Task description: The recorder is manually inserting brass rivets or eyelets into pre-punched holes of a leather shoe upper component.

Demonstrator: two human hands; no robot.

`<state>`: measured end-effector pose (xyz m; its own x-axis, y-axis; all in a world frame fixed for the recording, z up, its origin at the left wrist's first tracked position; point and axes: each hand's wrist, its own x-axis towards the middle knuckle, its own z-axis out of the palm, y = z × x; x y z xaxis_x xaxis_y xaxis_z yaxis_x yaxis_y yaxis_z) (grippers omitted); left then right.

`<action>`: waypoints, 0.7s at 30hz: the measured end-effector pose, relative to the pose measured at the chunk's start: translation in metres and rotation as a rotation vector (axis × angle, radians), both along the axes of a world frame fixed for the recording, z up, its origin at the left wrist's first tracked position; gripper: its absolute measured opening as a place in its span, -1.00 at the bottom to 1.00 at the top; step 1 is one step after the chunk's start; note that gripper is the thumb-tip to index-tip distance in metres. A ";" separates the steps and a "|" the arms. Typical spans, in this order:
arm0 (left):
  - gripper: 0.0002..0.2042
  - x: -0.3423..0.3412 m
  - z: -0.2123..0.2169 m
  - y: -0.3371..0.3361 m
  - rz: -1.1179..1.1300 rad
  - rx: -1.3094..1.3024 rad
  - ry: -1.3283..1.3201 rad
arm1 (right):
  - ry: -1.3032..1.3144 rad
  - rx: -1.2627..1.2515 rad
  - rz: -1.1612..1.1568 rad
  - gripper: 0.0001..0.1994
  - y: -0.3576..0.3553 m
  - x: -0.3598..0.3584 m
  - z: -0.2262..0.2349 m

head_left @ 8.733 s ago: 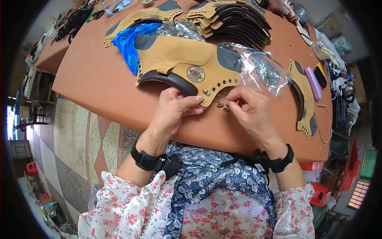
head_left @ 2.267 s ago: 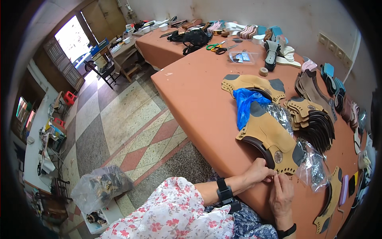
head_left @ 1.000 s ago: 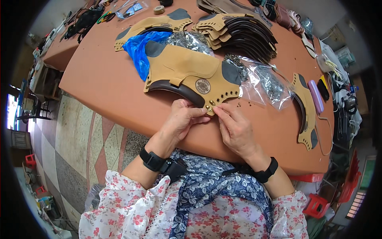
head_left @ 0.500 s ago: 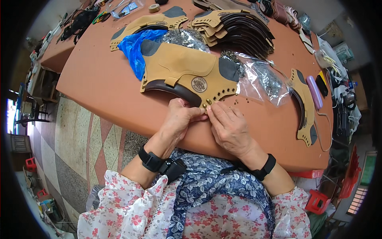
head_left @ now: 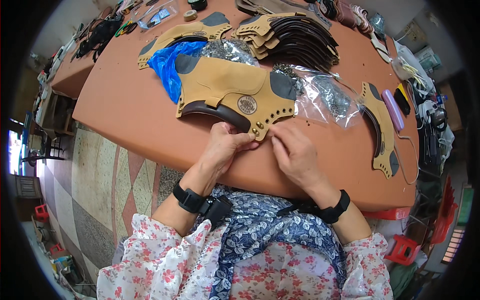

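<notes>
**Setting studs at the lace edge**

Left hand (head_left: 226, 145) pinches the tan boot upper (head_left: 227, 90) (flat on the worktop (head_left: 125, 115)) by its studded corner; right hand (head_left: 292, 152) rests fingers together beside it. Best to keep that edge pinned flat while seating each stud.

Both forearms rise from the lower edge and converge. The left hand (head_left: 225, 145) lies knuckles up, fingers curled, thumb and fingertips pinched toward the right hand (head_left: 295, 155), just beside it. The right hand's fingers (head_left: 278, 145) point up and inward. Black bands circle both wrists.
</notes>
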<state>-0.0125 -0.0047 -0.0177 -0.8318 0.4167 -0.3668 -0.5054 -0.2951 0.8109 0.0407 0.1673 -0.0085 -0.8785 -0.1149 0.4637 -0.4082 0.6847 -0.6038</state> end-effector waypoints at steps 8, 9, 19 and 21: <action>-0.72 0.002 0.006 -0.002 0.000 0.007 -0.002 | -0.275 -0.247 -0.063 -0.85 0.009 -0.005 0.005; -0.73 0.002 0.007 -0.003 -0.002 0.007 -0.005 | -0.307 -0.284 -0.061 -0.85 0.007 -0.005 0.005; -0.70 0.007 0.022 -0.008 -0.024 -0.194 0.132 | -0.226 -0.365 -0.133 -0.81 0.018 -0.013 -0.003; -0.66 0.004 0.024 -0.017 0.017 -0.257 0.349 | -0.190 -0.371 -0.160 -0.77 0.018 -0.012 0.013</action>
<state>-0.0082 -0.0216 0.0065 -0.9303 0.3336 -0.1525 -0.1848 -0.0673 0.9805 0.0286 0.1851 0.0046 -0.9453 0.1728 0.2766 -0.1732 0.4527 -0.8747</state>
